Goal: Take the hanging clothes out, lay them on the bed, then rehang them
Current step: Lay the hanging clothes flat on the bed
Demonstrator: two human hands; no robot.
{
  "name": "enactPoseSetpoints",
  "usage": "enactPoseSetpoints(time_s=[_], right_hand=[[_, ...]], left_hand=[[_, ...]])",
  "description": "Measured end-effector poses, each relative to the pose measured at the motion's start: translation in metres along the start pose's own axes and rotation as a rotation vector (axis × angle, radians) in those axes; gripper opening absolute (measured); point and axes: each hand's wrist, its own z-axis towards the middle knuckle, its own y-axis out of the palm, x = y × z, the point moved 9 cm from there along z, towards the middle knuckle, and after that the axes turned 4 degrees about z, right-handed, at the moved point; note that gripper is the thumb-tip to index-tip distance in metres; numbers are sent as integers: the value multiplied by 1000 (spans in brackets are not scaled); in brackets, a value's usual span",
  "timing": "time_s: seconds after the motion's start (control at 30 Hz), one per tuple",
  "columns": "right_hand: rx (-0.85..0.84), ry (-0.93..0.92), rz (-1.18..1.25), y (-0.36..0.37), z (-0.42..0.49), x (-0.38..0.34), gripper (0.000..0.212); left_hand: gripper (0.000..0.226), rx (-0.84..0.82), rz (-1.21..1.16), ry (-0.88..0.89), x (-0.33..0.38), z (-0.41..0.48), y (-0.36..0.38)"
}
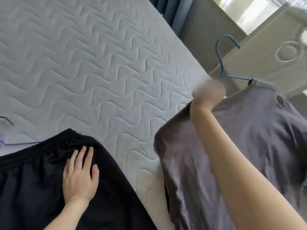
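Left hand (80, 175) lies flat, fingers spread, pressing the black garment (41, 188) onto the bed (83, 63). Right hand (208, 93), blurred, looks fisted around the blue hanger (222, 63) at the grey shirt (249, 138) collar. The shirt looks soft, light, floppy; best held by the hanger. There's bare mattress between and beyond the hands; the bed edge runs just under the right hand.

No readable text, label or number — anywhere.
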Motion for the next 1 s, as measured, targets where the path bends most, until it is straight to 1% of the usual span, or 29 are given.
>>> enactPoseSetpoints(time_s=[0.07, 0.13, 0.27, 0.4, 0.53, 0.63, 0.7, 0.77, 0.83, 0.87, 0.9, 0.93, 1.0], right_hand=[[-95, 31, -146, 34, -4, 49, 29], [-162, 72, -228, 59, -4, 93, 28], [-265, 84, -377, 96, -2, 151, 26], [-312, 66, -445, 125, 2, 178, 28], [-338, 111, -442, 152, -2, 192, 30], [-382, 165, -518, 169, -15, 209, 33], [-401, 243, -592, 170, -18, 224, 28], [-431, 310, -679, 166, -21, 232, 19], [-469, 307, -737, 166, -20, 230, 18], [-505, 265, -790, 168, -17, 228, 18], [-550, 166, -921, 171, -14, 222, 19], [-615, 37, -1093, 176, -15, 214, 20], [-687, -262, -1425, 184, -16, 203, 28]], left_hand=[[61, 8, -3, 3, 0, 0, 2], [61, 26, -1, 8, -1, -1, 3], [61, 57, -13, 5, -3, 0, 3], [59, 70, -11, 12, -2, 1, 3], [58, 32, -15, 8, -4, 2, 7], [61, 24, -21, 1, -5, 2, 9], [57, 31, -25, 4, -4, 3, 9], [58, 29, -25, -3, -6, 3, 9], [58, 24, -21, 0, -5, 2, 9], [57, 22, -17, 5, -5, 2, 10], [57, 19, -12, 12, -5, 2, 10], [57, 15, -10, 18, -4, 2, 11], [58, 16, -11, 20, -5, 3, 12]])
